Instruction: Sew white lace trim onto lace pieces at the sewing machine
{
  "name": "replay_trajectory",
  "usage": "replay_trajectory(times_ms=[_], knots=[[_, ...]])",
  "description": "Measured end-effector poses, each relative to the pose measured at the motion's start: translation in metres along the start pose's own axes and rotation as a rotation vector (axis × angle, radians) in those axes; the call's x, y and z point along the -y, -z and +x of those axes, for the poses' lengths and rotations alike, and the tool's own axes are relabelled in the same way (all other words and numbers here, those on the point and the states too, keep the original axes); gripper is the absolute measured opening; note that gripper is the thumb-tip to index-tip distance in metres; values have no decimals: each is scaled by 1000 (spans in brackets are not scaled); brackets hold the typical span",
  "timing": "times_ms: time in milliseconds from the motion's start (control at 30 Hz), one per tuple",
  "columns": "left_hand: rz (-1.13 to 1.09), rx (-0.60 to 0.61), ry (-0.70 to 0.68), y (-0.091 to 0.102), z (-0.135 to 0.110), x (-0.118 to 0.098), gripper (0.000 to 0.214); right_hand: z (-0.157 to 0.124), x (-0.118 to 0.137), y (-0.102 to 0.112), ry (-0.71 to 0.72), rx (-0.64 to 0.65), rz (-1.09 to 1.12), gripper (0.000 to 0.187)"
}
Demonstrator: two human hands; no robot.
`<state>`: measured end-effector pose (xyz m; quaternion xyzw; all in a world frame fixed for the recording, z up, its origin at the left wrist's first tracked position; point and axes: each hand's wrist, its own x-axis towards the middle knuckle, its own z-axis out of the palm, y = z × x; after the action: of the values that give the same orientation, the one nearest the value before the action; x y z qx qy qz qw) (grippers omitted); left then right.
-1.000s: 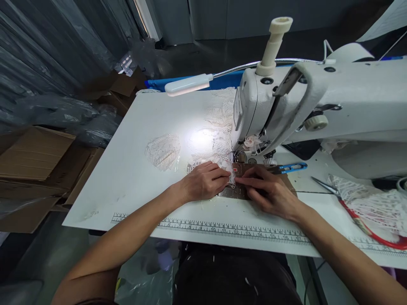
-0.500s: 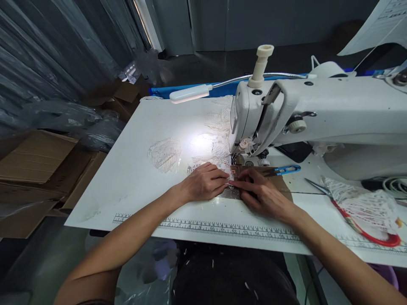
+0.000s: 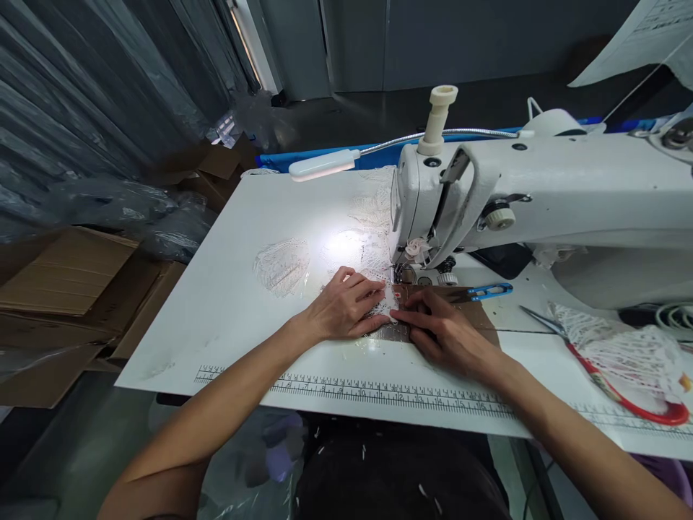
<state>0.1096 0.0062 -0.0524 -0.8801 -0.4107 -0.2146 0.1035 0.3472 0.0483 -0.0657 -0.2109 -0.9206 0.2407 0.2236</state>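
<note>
A piece of white lace (image 3: 387,302) lies under the presser foot (image 3: 397,273) of the white sewing machine (image 3: 414,195). My left hand (image 3: 349,307) rests on this lace, just left of the needle area, with its fingers spread and pressing down. From the other side, my right hand (image 3: 441,328) touches the lace's right edge with an outstretched index finger. Its other fingers are loosely bent over a brown plate (image 3: 479,318) on the table. More lace trails behind the foot. A separate shell-shaped lace piece (image 3: 281,267) lies to the left.
Blue thread snips (image 3: 490,291) lie right of the needle. Red-handled scissors (image 3: 644,412) sit partly beneath a lace bundle (image 3: 633,347). A lit lamp (image 3: 325,165) hangs over the table (image 3: 216,296). A ruler strip (image 3: 346,388) runs along the front edge; cardboard boxes (image 3: 70,271) stand left.
My left hand's fingers have spread apart and its thumb has moved lower, showing more of the lace between the hands. My right hand stays almost in place. The view has shifted slightly.
</note>
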Motion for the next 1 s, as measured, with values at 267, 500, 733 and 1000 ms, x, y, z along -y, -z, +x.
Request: replay_trajectory(times_ms=[267, 500, 733, 1000], knots=[[32, -2, -20, -2, -3, -1, 29, 0, 0, -1, 6, -21, 19, 35], [13, -24, -25, -3, -3, 1, 28, 1, -1, -2, 18, -31, 36, 35], [-44, 41, 66, 0, 0, -4, 39, 0, -1, -2, 5, -25, 20, 35], [-20, 157, 103, -1, 2, -6, 44, 0, -1, -4, -1, -36, 18, 37]])
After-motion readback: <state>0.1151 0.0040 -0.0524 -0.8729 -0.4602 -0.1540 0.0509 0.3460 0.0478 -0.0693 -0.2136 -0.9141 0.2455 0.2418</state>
